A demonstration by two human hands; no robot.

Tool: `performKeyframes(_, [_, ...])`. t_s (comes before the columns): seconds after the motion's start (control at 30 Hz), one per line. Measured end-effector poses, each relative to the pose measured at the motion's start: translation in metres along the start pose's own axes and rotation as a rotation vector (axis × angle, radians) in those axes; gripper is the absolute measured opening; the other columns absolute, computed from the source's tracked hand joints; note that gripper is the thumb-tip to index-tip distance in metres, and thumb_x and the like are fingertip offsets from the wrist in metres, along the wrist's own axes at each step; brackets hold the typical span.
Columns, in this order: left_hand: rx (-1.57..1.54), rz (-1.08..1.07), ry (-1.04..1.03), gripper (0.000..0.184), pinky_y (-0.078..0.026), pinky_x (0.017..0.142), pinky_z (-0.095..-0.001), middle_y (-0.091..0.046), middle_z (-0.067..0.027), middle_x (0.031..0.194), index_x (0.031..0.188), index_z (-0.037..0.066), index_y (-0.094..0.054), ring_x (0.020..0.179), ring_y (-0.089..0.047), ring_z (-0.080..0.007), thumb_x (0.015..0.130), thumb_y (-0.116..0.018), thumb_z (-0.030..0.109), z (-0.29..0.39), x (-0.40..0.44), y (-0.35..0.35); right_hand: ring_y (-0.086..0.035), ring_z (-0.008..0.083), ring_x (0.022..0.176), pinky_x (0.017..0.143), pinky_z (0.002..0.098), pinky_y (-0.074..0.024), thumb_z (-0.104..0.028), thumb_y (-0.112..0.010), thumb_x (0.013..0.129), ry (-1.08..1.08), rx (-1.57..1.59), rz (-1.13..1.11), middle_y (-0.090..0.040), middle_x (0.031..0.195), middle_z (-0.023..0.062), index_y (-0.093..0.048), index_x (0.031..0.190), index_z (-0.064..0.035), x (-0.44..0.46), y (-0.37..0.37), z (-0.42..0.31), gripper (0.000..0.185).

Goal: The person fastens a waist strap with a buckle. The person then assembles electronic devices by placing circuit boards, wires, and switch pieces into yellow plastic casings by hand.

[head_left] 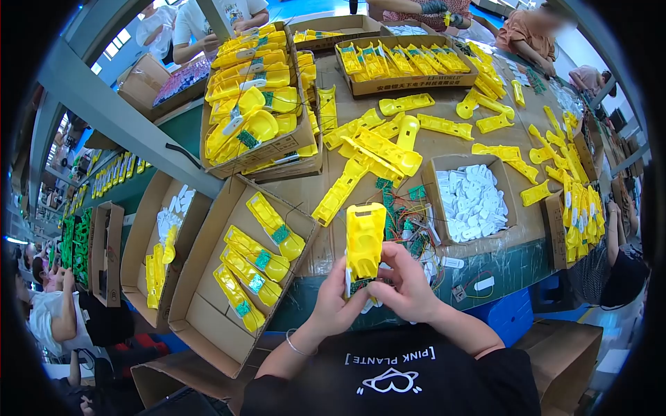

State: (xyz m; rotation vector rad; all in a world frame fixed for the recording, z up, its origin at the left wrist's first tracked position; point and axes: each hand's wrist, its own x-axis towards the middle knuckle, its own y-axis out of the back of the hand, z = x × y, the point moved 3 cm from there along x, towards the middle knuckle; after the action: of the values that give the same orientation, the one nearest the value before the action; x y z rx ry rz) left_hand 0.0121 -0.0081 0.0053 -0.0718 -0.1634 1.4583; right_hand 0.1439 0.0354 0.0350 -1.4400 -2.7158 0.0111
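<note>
Both my left hand [331,304] and my right hand [409,288] grip a yellow plastic housing half [365,232], held upright in front of my chest. Its hollow inner side faces me. At its lower end, a small green circuit board [359,285] shows between my thumbs, partly covered by them. Just beyond the housing lie a tangle of green circuit boards with thin wires [416,239] and a heap of loose yellow housings [378,152]. White plastic pieces [473,201] fill a cardboard box to the right of my hands.
An open carton [208,298] at left holds several yellow housings with green boards. Stacked cartons [305,135] of housings stand at far left, beside a grey metal post [118,111]. Another filled box [409,84] sits at the back. Other people [531,38] work around the table.
</note>
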Motion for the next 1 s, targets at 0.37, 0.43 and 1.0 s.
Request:
performKeyframes(0.37, [0.235,0.033,-0.169,0.050,-0.044,0.078,-0.0284,-0.056,-0.0128,0.100,0.123,-0.004,-0.034,0.090,-0.057,-0.0178,0.078,-0.055,0.002,-0.003,-0.005,-0.008,-0.057,0.0194,0.093,0.076,0.0311,-0.0498,-0.002,-0.061,0.074,0.122,-0.126,0.087,-0.052,0.098,0.0130,-0.035,0.107,0.0009,-0.004,-0.006,0.004,0.043])
performKeyframes(0.43, [0.293,0.062,-0.194,0.049,-0.044,0.077,-0.0282,-0.056,-0.0130,0.100,0.122,-0.004,-0.034,0.090,-0.057,-0.0178,0.078,-0.055,0.002,-0.001,-0.005,-0.008,-0.057,0.0187,0.092,0.075,0.0306,-0.0498,-0.001,-0.061,0.074,0.118,-0.097,0.102,-0.052,0.098,0.0130,-0.035,0.107,0.0011,-0.004,-0.007,0.004,0.042])
performKeyframes(1.0, [-0.263,0.177,-0.064,0.046,-0.042,0.082,-0.0252,-0.051,-0.0079,0.107,0.119,0.000,-0.037,0.094,-0.052,-0.0123,0.077,-0.056,0.001,-0.002,-0.006,-0.003,-0.054,0.0141,0.098,0.085,0.0273,-0.0464,0.004,-0.054,0.078,-0.008,-0.021,-0.108,-0.048,0.109,0.0102,-0.047,0.103,0.0024,0.002,0.002,-0.006,0.026])
